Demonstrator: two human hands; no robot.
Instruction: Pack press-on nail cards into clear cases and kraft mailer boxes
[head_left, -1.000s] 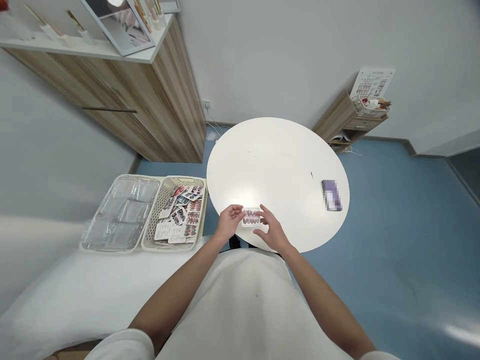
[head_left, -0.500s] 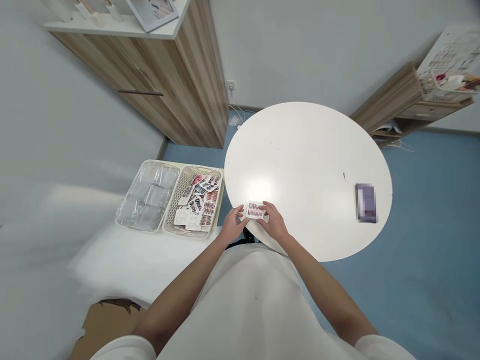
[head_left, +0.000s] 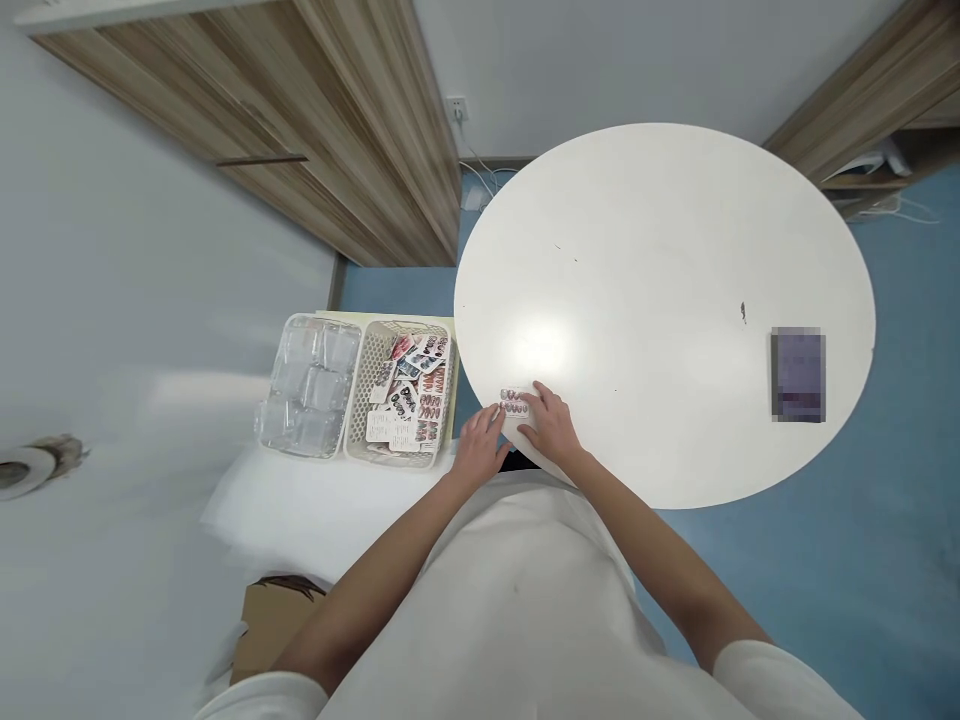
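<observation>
A small white card of press-on nails, in two rows of pinkish, shiny nails, lies at the near left edge of the round white table. My left hand is at its lower left corner, fingers stretched out and thumb apart. Over the card's right end reach the fingers of my right hand, touching it and covering part of it. The right thumb stays apart below the card. Neither hand visibly clasps the card.
Left of the table, a cream basket holds several nail cards. Beside it, another container holds clear plastic boxes. A blurred purple item lies on the table's right side. A wooden cabinet stands behind, a cardboard box low at left.
My fingers have loosened from the card's sides; the left ones stretch out at its corner and the right ones lie over its right end. The camera view has tilted down and shifted.
</observation>
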